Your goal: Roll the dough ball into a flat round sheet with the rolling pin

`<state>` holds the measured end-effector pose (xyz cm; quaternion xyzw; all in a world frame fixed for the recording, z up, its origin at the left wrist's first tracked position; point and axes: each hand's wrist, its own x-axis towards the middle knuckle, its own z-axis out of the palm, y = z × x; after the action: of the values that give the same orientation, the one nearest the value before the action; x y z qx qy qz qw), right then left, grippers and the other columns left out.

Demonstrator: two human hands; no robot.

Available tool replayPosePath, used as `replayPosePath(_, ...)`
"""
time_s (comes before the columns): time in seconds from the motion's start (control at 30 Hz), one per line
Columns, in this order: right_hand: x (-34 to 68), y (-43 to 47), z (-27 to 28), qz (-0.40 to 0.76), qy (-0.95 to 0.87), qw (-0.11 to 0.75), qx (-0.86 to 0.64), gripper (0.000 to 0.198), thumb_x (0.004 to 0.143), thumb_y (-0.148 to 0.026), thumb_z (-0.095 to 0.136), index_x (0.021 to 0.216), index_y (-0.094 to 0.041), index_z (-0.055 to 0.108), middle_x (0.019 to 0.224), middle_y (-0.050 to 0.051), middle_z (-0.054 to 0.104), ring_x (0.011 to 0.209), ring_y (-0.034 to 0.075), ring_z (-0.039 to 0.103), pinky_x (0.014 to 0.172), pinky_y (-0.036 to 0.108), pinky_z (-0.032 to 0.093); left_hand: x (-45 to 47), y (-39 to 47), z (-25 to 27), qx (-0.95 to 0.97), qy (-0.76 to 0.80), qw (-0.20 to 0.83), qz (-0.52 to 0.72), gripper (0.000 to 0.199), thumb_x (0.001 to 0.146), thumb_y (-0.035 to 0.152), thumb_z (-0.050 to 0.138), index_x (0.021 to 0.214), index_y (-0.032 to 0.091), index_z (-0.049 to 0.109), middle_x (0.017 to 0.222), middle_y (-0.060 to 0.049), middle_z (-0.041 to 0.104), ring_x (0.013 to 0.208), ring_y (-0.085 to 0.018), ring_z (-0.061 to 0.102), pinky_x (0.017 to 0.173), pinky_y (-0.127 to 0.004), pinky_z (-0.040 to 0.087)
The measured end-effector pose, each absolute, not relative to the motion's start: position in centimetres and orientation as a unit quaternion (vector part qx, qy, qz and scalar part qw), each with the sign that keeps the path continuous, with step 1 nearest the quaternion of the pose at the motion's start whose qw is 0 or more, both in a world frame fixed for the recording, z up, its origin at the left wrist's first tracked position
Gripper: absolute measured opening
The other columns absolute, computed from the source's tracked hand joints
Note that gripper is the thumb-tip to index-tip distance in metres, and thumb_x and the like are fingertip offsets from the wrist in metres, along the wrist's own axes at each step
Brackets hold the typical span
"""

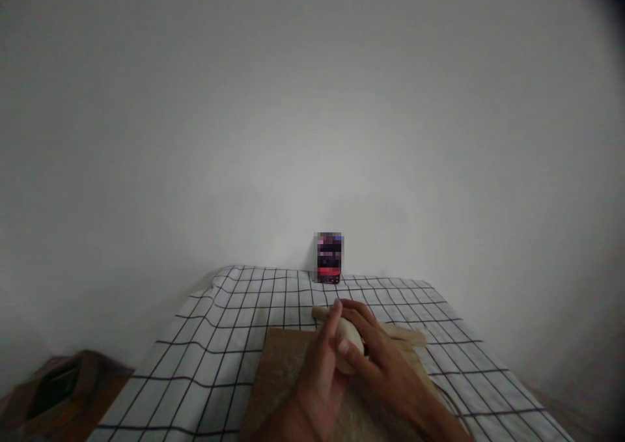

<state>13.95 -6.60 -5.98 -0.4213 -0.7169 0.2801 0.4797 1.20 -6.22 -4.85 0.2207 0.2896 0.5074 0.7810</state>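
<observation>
A pale, rounded lump of dough (349, 339) sits between my two hands, above a wooden board (276, 357) that looks dusted with flour. My left hand (323, 364) cups it from the left, thumb pointing up and away. Over its right side and top curls my right hand (374, 344), fingers bent around it. Behind the hands a wooden rolling pin (405, 333) lies across the far edge of the board, its middle hidden by my fingers.
A white cloth with black grid lines (209, 364) covers the table. A phone-like screen (329, 258), blurred out, leans on the pale wall (312, 136) at the back. Beyond the table's left edge stands a brown box-like object (58, 386). A thin cord (449, 400) lies right of the board.
</observation>
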Motion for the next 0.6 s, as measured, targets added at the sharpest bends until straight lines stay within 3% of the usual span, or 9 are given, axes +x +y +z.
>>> replayPosePath(0.17,13.5,-7.0,-6.6,0.302,-0.699,0.497,-0.416,0.051,0.099,-0.048,0.067,0.147,-0.033,0.064,0.15,0.007,0.066,0.142,0.033,0.06,0.119,0.05,0.05,0.9,-6.8,-4.6,0.271,0.324,0.753,0.504,0.039,0.077,0.047,0.085,0.105,0.02,0.078,0.113,-0.008,0.078,0.12,-0.029,0.069,0.088,-0.031,0.056)
replayPosePath(0.3,13.5,-7.5,-7.0,0.333,-0.68,0.513,-0.404,0.069,0.092,-0.049,0.075,0.157,-0.034,0.056,0.153,0.007,0.065,0.145,0.039,0.057,0.122,0.062,0.044,0.9,-6.5,-5.1,0.348,0.362,0.684,0.53,0.019,0.074,0.038,0.076,0.08,0.02,0.073,0.084,-0.003,0.07,0.088,-0.022,0.065,0.074,-0.029,0.05)
replayPosePath(0.43,13.6,-8.1,-7.1,0.334,-0.695,0.507,-0.384,0.069,0.09,-0.046,0.079,0.155,-0.036,0.059,0.154,0.005,0.064,0.145,0.039,0.056,0.123,0.061,0.042,1.1,-6.4,-5.8,0.391,0.358,0.675,0.513,0.021,0.078,0.04,0.068,0.07,0.021,0.066,0.069,0.0,0.058,0.07,-0.018,0.052,0.067,-0.03,0.044)
replayPosePath(0.53,13.6,-8.0,-7.1,0.328,-0.688,0.519,-0.386,0.062,0.09,-0.044,0.079,0.15,-0.036,0.065,0.152,0.005,0.066,0.143,0.038,0.058,0.121,0.058,0.046,1.1,-6.6,-6.0,0.341,0.355,0.697,0.522,0.022,0.081,0.043,0.068,0.07,0.024,0.065,0.07,0.001,0.058,0.073,-0.02,0.056,0.068,-0.031,0.046)
replayPosePath(0.6,13.5,-7.8,-6.9,0.312,-0.686,0.528,-0.391,0.054,0.093,-0.043,0.075,0.146,-0.035,0.067,0.148,0.005,0.068,0.139,0.037,0.061,0.118,0.056,0.05,1.1,-6.7,-6.0,0.283,0.36,0.711,0.533,0.017,0.081,0.042,0.071,0.082,0.026,0.071,0.085,0.0,0.067,0.089,-0.022,0.064,0.078,-0.03,0.051)
